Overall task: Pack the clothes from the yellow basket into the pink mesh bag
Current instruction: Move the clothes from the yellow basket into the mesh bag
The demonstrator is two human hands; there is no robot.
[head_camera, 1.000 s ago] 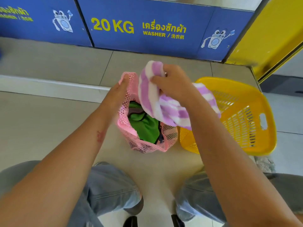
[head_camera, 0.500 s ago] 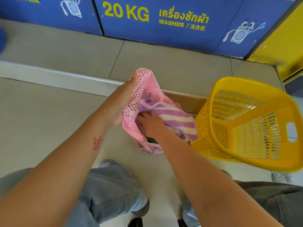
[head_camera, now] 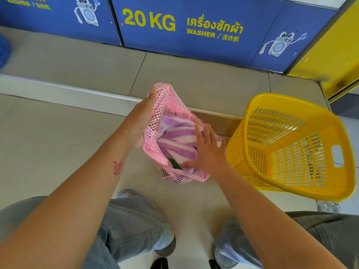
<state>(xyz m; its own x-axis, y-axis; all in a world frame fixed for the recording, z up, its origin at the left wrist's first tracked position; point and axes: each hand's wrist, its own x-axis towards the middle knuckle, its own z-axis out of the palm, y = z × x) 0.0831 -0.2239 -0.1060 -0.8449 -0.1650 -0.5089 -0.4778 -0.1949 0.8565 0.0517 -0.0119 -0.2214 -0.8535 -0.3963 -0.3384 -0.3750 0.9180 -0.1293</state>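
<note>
Both hands are seen at the pink mesh bag [head_camera: 171, 113]: the left hand [head_camera: 141, 121] is closed on the raised side of its mouth, so that the opening is kept wide; the right hand [head_camera: 206, 150] is spread flat, fingers apart, and nothing is gripped by it, the palm being laid on the purple striped cloth [head_camera: 174, 138] that is already inside the bag; a little green garment [head_camera: 175, 165] is visible under it, near the lower rim. The step in hand is judged to be the pressing down of the cloth; it is best done with the palm pushed slowly toward the bottom, while the mouth is held high by the left hand, so that no corner is left hanging over the edge. The yellow basket [head_camera: 291, 148] is tilted just beside the bag, to the right, and no clothes are seen in it. Everything is placed on a beige tiled floor [head_camera: 58, 136]; behind it, a low step is seen, and a blue washer panel [head_camera: 194, 26] marked "20 KG".
</note>
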